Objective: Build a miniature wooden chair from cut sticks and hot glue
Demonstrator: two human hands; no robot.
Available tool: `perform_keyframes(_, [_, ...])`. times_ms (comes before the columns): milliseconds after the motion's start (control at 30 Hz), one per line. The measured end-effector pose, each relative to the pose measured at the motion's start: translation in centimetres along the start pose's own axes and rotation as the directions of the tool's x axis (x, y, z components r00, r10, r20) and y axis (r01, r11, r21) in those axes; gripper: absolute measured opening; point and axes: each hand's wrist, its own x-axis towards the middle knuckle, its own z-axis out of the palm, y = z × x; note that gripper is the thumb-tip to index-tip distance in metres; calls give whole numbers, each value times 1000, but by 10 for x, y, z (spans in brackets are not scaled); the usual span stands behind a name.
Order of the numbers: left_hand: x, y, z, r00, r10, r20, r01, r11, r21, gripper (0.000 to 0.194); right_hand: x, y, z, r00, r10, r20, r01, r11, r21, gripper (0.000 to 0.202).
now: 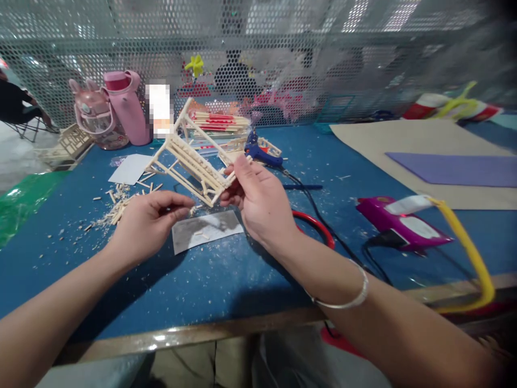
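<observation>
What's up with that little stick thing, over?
Right hand: holding stick frame, tilted. Left hand: beside it, fingers nearly together, grip unclear. Nearby clutter: paper strip, wood scraps.

In front of me, a grey metal wall (278, 59) full of little holes runs across the top. Bright white light (399, 16) shows through it toward the upper right. My bench (161, 307) is blue. At the far left, a folding chair (32, 125) stands on a pale floor (16, 156).
</observation>
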Motion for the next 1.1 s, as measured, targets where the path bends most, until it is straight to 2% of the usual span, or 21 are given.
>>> perform_keyframes(133, [-7,7,2,981,-196,-10,190,959,-209,23,-4,-1,3,1000,10,21,-9,1000,-8,45])
perform_keyframes(233, [-8,9,1,960,-279,22,273,919,-283,34,-7,-1,3,999,14,41,-14,1000,-10,44])
perform_keyframes(333, [-9,6,2,965,-260,26,256,917,-307,31,-7,-1,2,999,19,43,-18,1000,-17,44])
perform_keyframes(467, [-12,0,4,989,-150,-10,140,943,-302,9,-6,-1,2,999,22,34,-21,999,-27,45])
perform_keyframes(567, [-13,-1,5,995,-85,-45,66,943,-325,24,-7,-1,3,999,23,32,-22,999,-34,44])
perform_keyframes(733, [-15,3,5,987,-134,84,158,815,-558,15,-9,1,4,999,10,42,-8,999,-36,41])
perform_keyframes(833, [-16,6,7,982,-163,94,188,817,-545,11,-10,2,5,999,0,48,2,999,-47,40])
perform_keyframes(1100, [-17,10,9,977,-208,39,199,843,-500,10,-14,5,8,996,-46,77,51,997,-62,36])
